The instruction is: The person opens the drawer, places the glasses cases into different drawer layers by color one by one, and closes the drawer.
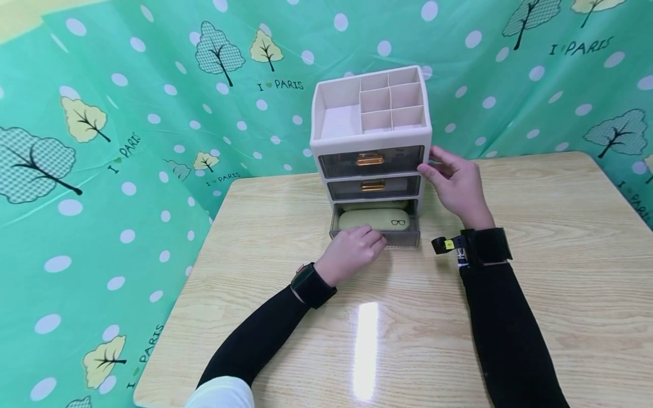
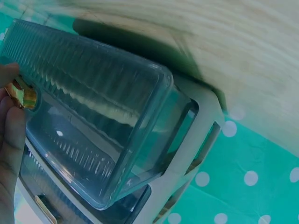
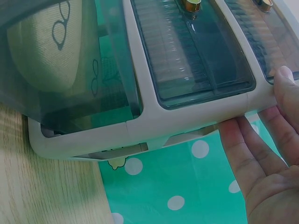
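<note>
A white desktop drawer organizer [image 1: 371,140] stands at the back of the table, with three smoky clear drawers. Its bottom drawer [image 1: 405,238] is pulled out. Inside lies a pale green glasses case [image 1: 369,219] printed with a pair of glasses; a second similar case [image 1: 400,204] shows partly behind it. My left hand [image 1: 355,253] pinches the gold handle [image 2: 28,96] of this drawer. With my right hand [image 1: 459,190] I grip the organizer's right side, the thumb at the front edge and the fingers [image 3: 240,149] along the side wall.
The two upper drawers, with gold handles [image 1: 370,160], are closed. Divided compartments [image 1: 376,101] form the organizer's top. A green dotted cloth [image 1: 275,122] hangs behind the wooden table [image 1: 265,226] and along its left side.
</note>
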`<state>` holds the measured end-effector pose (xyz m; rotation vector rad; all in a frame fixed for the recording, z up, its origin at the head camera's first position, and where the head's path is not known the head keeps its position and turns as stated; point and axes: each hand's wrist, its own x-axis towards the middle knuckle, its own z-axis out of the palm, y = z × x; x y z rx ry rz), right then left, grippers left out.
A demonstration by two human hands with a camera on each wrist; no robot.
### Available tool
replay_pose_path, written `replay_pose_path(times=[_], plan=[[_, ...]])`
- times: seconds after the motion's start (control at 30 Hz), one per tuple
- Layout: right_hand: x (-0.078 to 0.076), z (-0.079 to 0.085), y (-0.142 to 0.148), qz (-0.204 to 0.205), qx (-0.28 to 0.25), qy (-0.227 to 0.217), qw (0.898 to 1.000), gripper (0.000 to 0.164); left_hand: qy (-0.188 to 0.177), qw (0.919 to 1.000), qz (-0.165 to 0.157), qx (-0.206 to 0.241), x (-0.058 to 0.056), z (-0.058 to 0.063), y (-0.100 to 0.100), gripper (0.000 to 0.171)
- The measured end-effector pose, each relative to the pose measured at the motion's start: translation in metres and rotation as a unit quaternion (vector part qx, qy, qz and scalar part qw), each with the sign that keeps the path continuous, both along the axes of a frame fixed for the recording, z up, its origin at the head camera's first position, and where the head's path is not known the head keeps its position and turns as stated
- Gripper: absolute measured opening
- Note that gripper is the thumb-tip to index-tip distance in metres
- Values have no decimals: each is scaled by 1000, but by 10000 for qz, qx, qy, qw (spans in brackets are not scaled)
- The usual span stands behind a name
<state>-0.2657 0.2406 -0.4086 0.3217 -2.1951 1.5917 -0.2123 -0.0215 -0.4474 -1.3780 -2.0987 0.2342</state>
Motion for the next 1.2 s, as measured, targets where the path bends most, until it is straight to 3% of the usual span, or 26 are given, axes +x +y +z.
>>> replay_pose_path(times=[1.2], plan=[[-1,-2,2,12,-33,-46,10000,47,-262,9994,161,158,-32,3,9,13]])
